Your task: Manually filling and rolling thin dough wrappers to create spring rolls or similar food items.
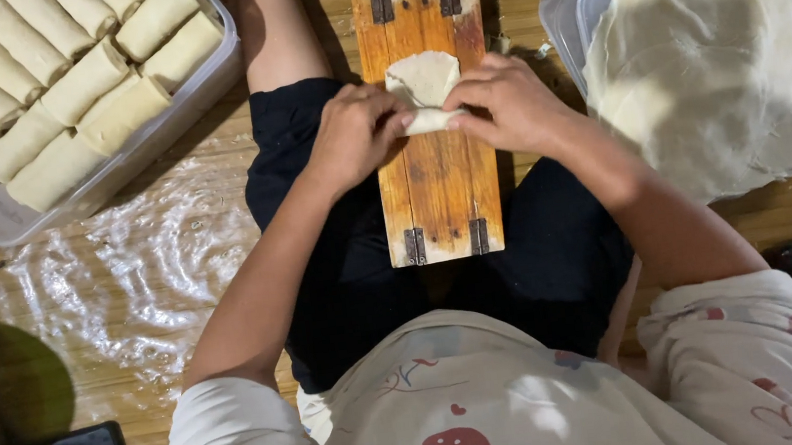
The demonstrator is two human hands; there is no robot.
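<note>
A pale dough wrapper (423, 78) lies on a wooden board (440, 198) that rests on my lap. Its near edge is rolled into a small tube between my fingers. My left hand (353, 136) grips the left end of the roll. My right hand (503, 101) pinches the right end. The wrapper's far part still lies flat on the board, rounded at the top. Whatever is inside the roll is hidden.
At the top left stands a clear plastic tub (210, 75) with several finished rolls (52, 83) in rows. A second tub (563, 14) at the top right holds a stack of flat round wrappers (735, 55). A crinkled plastic sheet (124, 273) covers the wooden floor on the left.
</note>
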